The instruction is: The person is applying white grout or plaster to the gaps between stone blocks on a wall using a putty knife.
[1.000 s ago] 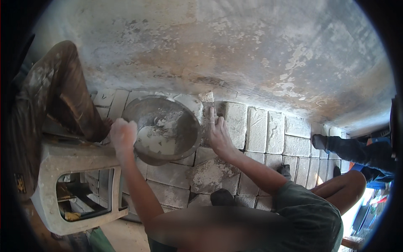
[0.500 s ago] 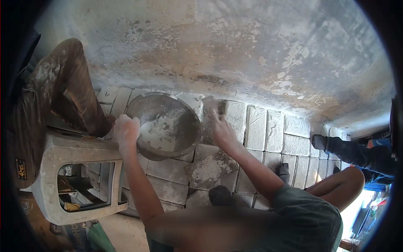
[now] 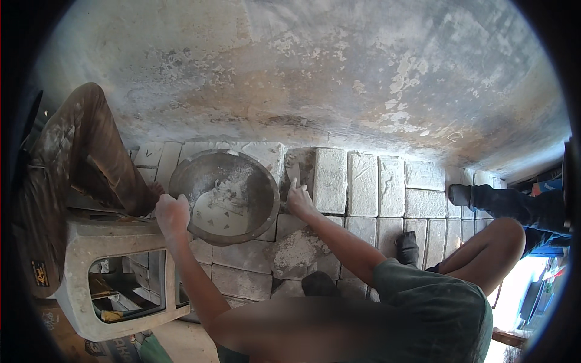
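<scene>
A wide, rough plastered wall, grey with rusty and white blotches, fills the upper half of the view. Below it runs a low stack of pale concrete blocks, several courses laid like a short wall, their faces smeared with mortar.

Resting on top of these blocks, left of centre, is a broad, shallow metal pan, round and dished, crusted grey, with a little pale mortar lying in its bottom. It looks stiff and fairly heavy for its size, gritty rather than slick, and not fragile. The rim is the natural place to grip, one hand on each side so it stays level.

The left hand is clenched over the pan's near left rim. The right hand lies with fingers spread at the pan's right edge, against the top of a block; whether it grips the rim or only steadies it cannot be told.

To the left stands a grey plastic stool, with another person's dusty trouser leg beside it. At far right is a second person's shoe.
</scene>
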Demonstrator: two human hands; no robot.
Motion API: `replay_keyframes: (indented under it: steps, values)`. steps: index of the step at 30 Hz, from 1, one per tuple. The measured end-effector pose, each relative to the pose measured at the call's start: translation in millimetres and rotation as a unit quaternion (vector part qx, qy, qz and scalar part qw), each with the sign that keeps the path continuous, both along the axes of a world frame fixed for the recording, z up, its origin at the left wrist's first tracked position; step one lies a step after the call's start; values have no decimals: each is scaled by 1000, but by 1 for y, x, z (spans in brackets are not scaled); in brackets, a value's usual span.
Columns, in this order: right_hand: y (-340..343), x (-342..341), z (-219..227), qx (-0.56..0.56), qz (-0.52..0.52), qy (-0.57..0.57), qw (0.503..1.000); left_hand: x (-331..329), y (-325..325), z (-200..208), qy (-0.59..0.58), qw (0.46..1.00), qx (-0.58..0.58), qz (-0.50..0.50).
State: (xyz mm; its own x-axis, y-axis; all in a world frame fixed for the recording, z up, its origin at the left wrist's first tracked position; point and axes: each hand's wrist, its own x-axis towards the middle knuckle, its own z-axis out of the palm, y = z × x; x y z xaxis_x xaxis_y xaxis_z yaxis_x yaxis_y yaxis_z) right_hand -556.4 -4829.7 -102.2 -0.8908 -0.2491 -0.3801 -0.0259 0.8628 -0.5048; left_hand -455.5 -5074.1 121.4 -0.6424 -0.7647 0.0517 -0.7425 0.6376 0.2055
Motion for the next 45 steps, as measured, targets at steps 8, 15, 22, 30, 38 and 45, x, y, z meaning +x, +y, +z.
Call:
replay_keyframes:
  steps: [8,15,22,30,38,45]
  values:
    - [-9,-34,-14,-6,-33,19,999,-5,-4,-4,14,999,39,12]
    - [-10,-20,17,-30,-42,41,998,2,-15,-6,20,998,55,26]
    - [12,-11,53,-11,61,199,978,-1,-10,0,19,998,43,28]
    - [15,3,152,-24,186,301,935,-15,2,10,15,999,28,-9]
    - [-14,15,155,40,294,362,884,-21,12,13,4,999,33,-23]
    - [59,8,138,-55,71,12,996,-14,5,7,18,1000,15,-19]
